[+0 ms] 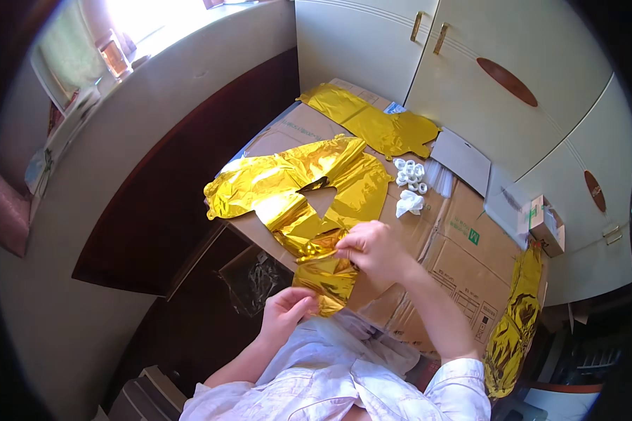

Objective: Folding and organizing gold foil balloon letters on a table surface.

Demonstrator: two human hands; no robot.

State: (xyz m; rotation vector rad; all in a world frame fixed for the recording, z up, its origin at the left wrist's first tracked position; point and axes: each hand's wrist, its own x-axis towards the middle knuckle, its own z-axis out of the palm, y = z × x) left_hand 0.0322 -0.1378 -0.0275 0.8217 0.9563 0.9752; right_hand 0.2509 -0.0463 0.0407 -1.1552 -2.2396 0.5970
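Note:
A large gold foil balloon [361, 189], uninflated and crinkled, lies over the cardboard with its near end drawn toward me. My left hand [288, 311] pinches the lower edge of that near end, thumb and fingers closed on the foil. Higher up, my right hand [373, 249] grips a gathered fold of the same balloon between thumb and fingers. The foil between both hands hangs fairly flat at the cardboard's near edge. An opening in the balloon's middle shows the cardboard beneath. My right hand's fingertips are partly hidden by its back.
Flattened cardboard [428, 309] covers the work surface. Another gold foil balloon [372, 123] lies at the back, and folded gold foil [516, 326] at the right. White rings [411, 172], a crumpled tissue [409, 203], clear strips [439, 177] and a small box [546, 228] sit right. An open box [256, 277] stands below left.

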